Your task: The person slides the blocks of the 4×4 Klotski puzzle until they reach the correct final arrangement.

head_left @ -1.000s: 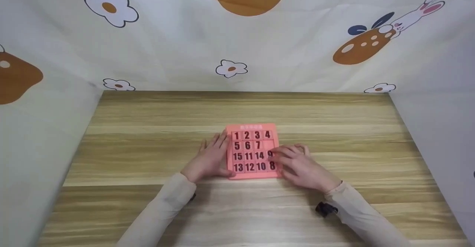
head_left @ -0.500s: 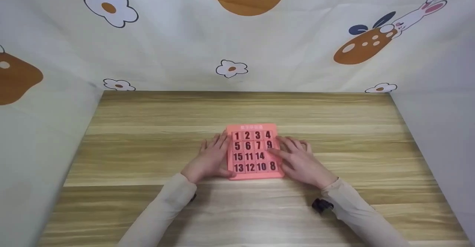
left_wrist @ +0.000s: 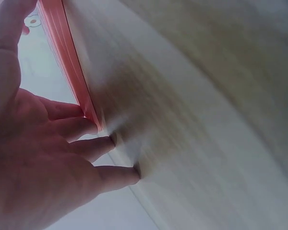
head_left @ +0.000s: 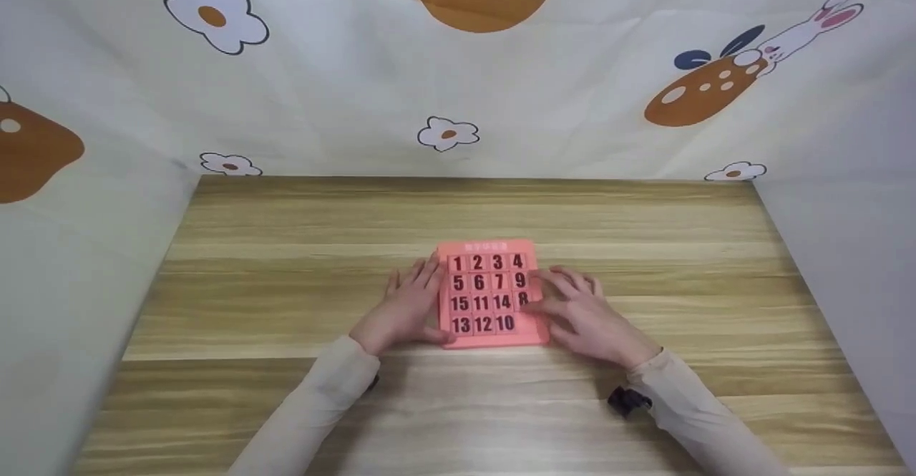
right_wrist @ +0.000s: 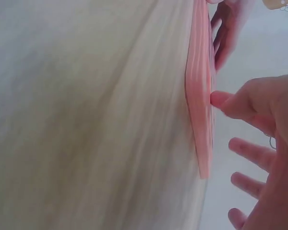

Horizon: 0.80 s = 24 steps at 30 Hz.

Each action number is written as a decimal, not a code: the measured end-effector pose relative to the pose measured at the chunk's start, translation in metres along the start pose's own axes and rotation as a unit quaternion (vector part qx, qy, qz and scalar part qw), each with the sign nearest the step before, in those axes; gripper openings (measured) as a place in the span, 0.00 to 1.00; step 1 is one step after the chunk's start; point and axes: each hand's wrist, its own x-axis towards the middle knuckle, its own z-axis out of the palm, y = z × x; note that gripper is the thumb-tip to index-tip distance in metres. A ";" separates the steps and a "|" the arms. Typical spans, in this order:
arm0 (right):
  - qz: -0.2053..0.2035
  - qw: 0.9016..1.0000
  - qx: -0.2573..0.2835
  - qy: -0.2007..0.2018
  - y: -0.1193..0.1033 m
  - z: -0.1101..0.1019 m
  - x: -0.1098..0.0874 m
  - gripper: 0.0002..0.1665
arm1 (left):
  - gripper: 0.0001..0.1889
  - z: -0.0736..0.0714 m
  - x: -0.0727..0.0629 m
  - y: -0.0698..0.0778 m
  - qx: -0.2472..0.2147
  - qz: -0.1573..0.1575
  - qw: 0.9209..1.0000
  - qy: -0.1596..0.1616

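Observation:
A pink number slide puzzle (head_left: 494, 342) lies on the wooden table, its numbered tiles in four rows. My left hand (head_left: 406, 310) rests along the puzzle's left side, fingers fairly straight, with the thumb at the near left corner. In the left wrist view, fingertips (left_wrist: 89, 125) meet the pink frame's edge while two others touch the tabletop. From the right, my right hand (head_left: 590, 318) reaches over the frame, a fingertip on the 8 tile (head_left: 523, 299). That tile sits below the 9 tile (head_left: 520, 280), and the bottom right slot holds no tile. The right wrist view shows its other fingers spread.
The wood-grain table (head_left: 300, 232) stretches around the puzzle on every side. Pale cloth walls (head_left: 336, 82) printed with flowers, carrots and a rabbit rise at the back and both sides. A dark wrist device (head_left: 630, 401) sits at the right sleeve.
The 9 tile has slid up into the second row, then the 8 tile up into the third. My right hand shifted slightly over them; the left stays put.

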 end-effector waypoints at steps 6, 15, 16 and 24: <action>-0.068 0.997 0.001 -0.034 -0.008 0.004 0.004 0.27 | 0.63 -0.001 0.000 0.000 0.001 0.001 1.000 -0.002; -0.030 0.998 -0.034 0.040 -0.012 0.001 0.007 0.10 | 0.64 -0.001 -0.001 0.000 -0.003 -0.006 1.000 -0.007; -0.031 0.998 -0.034 0.038 -0.012 0.002 0.008 0.12 | 0.64 -0.001 -0.001 0.000 -0.004 -0.007 1.000 -0.007; -0.017 0.999 -0.038 -0.002 -0.013 0.013 0.016 0.34 | 0.63 0.000 -0.001 -0.001 -0.006 0.000 1.000 -0.007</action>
